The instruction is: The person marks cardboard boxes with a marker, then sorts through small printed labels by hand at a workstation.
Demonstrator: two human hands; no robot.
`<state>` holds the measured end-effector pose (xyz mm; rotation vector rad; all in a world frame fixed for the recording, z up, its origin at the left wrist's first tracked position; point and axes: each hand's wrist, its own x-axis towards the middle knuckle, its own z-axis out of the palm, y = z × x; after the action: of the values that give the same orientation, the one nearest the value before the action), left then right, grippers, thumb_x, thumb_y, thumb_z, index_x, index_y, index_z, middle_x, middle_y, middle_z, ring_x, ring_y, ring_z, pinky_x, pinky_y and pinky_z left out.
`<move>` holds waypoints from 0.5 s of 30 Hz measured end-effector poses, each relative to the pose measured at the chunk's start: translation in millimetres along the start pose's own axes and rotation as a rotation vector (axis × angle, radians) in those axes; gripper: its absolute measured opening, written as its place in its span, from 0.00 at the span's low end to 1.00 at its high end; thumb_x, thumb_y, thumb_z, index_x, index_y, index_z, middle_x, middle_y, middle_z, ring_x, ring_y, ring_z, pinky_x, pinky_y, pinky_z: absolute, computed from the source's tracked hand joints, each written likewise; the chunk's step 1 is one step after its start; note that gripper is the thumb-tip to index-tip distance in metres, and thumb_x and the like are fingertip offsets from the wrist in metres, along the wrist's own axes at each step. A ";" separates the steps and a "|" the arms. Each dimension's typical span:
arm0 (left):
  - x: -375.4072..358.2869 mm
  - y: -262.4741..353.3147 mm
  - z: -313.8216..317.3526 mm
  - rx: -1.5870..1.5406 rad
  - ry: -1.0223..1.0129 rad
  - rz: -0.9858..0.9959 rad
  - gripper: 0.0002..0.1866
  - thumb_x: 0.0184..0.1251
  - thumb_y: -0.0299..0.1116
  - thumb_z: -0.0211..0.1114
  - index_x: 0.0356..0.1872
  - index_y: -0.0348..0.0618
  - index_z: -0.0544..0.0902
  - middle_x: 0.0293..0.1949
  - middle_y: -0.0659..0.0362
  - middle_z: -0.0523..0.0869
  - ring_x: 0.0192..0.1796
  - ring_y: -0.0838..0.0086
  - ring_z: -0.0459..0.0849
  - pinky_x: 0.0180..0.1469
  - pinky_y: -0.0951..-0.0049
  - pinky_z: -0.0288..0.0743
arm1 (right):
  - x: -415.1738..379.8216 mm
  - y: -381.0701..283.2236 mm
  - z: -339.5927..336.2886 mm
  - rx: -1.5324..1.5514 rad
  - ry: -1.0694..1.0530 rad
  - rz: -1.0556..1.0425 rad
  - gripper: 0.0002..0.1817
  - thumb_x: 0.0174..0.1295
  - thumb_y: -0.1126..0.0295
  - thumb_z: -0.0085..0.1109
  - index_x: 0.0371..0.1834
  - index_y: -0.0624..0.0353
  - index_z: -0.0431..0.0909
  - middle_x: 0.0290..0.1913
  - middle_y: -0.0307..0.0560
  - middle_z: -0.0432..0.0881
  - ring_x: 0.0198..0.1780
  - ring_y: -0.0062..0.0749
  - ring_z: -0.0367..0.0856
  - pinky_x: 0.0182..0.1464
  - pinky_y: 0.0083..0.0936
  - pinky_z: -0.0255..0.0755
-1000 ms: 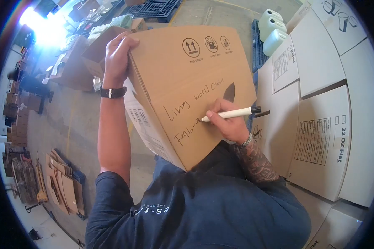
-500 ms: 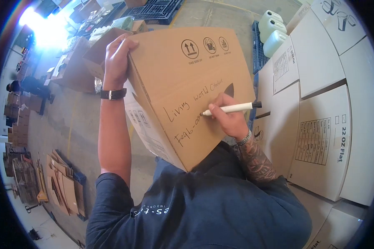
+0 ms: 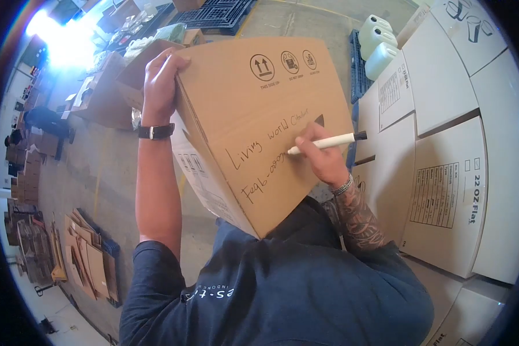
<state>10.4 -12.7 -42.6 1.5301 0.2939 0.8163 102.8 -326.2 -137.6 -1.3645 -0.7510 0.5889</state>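
Note:
A brown cardboard box (image 3: 225, 98) is held tilted in front of my body, with printed symbols near its top edge and handwriting in black across its face. My left hand (image 3: 162, 81) grips the box's upper left edge, fingers wrapped over it. In my right hand (image 3: 323, 158) is a white marker (image 3: 331, 141), its tip at the box face by the end of the lower written line and its black end pointing right. Part of a dark printed mark shows just above my right hand.
Stacked white cartons (image 3: 444, 196) rise close on the right. Pale plastic jugs (image 3: 380, 55) stand by a blue pallet (image 3: 359, 69) beyond the box. Flattened cardboard (image 3: 86, 254) lies at the lower left. A person (image 3: 37, 118) is at the far left.
My right hand and the marker have moved slightly right and up along the lower line, where more characters now show. My left hand keeps its grip.

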 end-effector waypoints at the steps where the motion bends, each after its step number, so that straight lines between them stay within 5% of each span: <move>1: -0.7 1.1 -0.8 0.005 -0.016 0.006 0.08 0.61 0.30 0.61 0.34 0.34 0.81 0.30 0.63 0.82 0.32 0.83 0.78 0.36 0.81 0.70 | 1.0 0.5 0.0 -0.003 -0.004 -0.002 0.13 0.67 0.71 0.59 0.26 0.58 0.68 0.24 0.33 0.72 0.28 0.12 0.66 0.30 0.17 0.63; 9: -5.6 3.8 -0.8 0.031 0.066 -0.030 0.06 0.65 0.28 0.59 0.35 0.37 0.81 0.35 0.64 0.83 0.37 0.81 0.81 0.44 0.78 0.74 | 2.6 5.8 3.8 0.001 0.037 -0.006 0.14 0.67 0.72 0.58 0.25 0.57 0.66 0.23 0.31 0.68 0.28 0.12 0.66 0.30 0.18 0.63; 11: -1.7 -1.4 -9.7 0.099 -0.107 0.108 0.06 0.65 0.29 0.59 0.33 0.38 0.81 0.33 0.64 0.82 0.34 0.81 0.79 0.41 0.79 0.73 | 1.7 13.5 1.8 -0.006 0.048 -0.015 0.14 0.67 0.72 0.58 0.25 0.57 0.66 0.23 0.31 0.69 0.28 0.12 0.66 0.30 0.18 0.63; 15: -2.0 -3.7 -8.3 0.022 -0.018 0.013 0.08 0.62 0.31 0.63 0.32 0.35 0.82 0.29 0.65 0.82 0.32 0.83 0.77 0.35 0.81 0.69 | -1.2 8.5 -9.5 0.071 0.030 0.036 0.10 0.68 0.73 0.57 0.29 0.59 0.69 0.28 0.36 0.73 0.31 0.16 0.70 0.35 0.17 0.65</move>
<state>4.7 -7.1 -47.2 1.5608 0.2804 0.8115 109.7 -332.1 -146.6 -1.3214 -0.6763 0.6170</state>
